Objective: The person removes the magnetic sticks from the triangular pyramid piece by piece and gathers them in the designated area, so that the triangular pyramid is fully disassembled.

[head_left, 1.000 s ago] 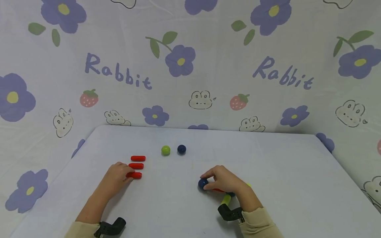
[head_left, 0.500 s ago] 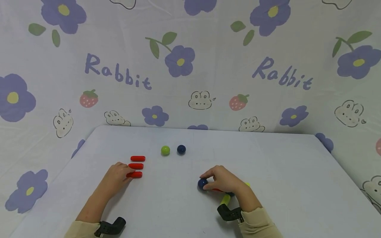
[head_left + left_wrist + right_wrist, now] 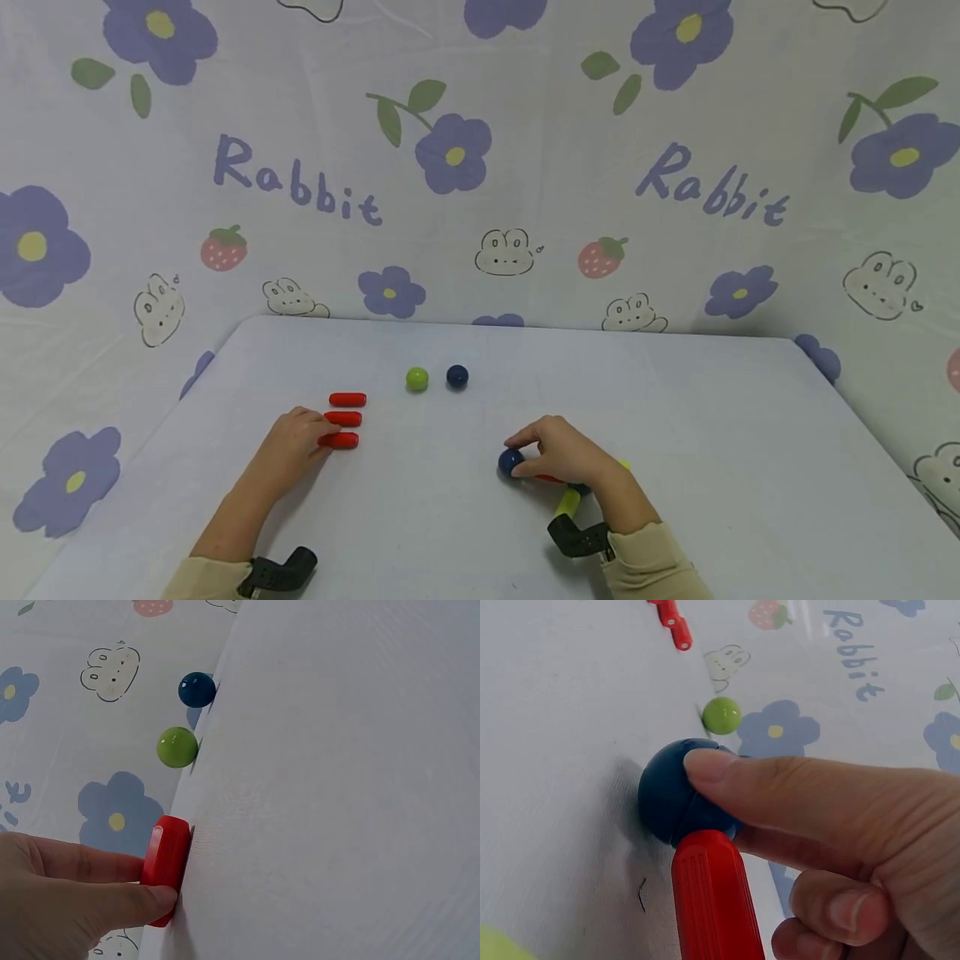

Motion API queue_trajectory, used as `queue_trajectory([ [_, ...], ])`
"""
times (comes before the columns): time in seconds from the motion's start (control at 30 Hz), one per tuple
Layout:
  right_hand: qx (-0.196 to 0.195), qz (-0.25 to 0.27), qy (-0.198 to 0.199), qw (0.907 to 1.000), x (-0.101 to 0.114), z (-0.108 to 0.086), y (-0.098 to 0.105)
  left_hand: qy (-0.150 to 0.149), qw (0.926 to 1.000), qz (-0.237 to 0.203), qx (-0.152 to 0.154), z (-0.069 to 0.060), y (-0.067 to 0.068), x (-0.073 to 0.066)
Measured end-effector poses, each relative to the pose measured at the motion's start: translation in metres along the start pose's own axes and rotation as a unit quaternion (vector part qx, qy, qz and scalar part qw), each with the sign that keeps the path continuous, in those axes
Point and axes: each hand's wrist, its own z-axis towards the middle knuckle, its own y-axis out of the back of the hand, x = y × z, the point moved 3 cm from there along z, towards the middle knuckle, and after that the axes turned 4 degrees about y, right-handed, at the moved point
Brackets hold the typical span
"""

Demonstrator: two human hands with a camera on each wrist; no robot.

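Observation:
My left hand [image 3: 296, 446] pinches the nearest of three red rods [image 3: 345, 441] between thumb and fingers, as the left wrist view also shows. The other red rods [image 3: 347, 400] lie parallel just beyond it. To the right, my right hand [image 3: 566, 454] holds a dark blue ball [image 3: 667, 791] between thumb and index finger. Against that ball sits the end of a ribbed red rod [image 3: 712, 900], seemingly joined to it. Beneath the right hand and wrist, a second dark blue part [image 3: 581, 490] and a yellow-green rod [image 3: 568, 502] show partly; how they connect is hidden.
A green ball [image 3: 417, 379] and a loose dark blue ball [image 3: 457, 377] rest side by side towards the back of the white table [image 3: 675, 400]. Behind the table hangs a cloth [image 3: 555, 167] printed with flowers and rabbits.

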Motion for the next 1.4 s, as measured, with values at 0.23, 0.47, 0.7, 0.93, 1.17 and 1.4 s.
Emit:
queue_trajectory([
  [0.23, -0.026, -0.027, -0.008, 0.9993, 0.001, -0.012, 0.006, -0.014, 0.9994, -0.020, -0.026, -0.001, 0.003, -0.005],
  [0.47, -0.035, -0.048, -0.019, 0.9981, 0.001, -0.026, 0.012, -0.050, 0.9946, -0.055, -0.072, -0.004, 0.008, -0.021],
  [0.7, -0.038, -0.055, -0.019, 0.9976, 0.000, -0.030, 0.012, -0.088, 0.9915, -0.079, -0.055, 0.003, 0.003, -0.056],
  [0.93, -0.033, -0.065, -0.021, 0.9971, 0.001, -0.029, 0.010, -0.086, 0.9818, -0.162, 0.049, 0.020, -0.008, -0.113],
  [1.17, -0.016, -0.059, 0.011, 0.9981, 0.007, -0.028, 0.006, -0.113, 0.9703, -0.189, 0.101, 0.030, -0.026, -0.161],
  [1.4, -0.011, -0.066, 0.021, 0.9975, 0.011, -0.029, 0.005, -0.122, 0.9714, -0.187, 0.082, 0.032, -0.029, -0.176],
])
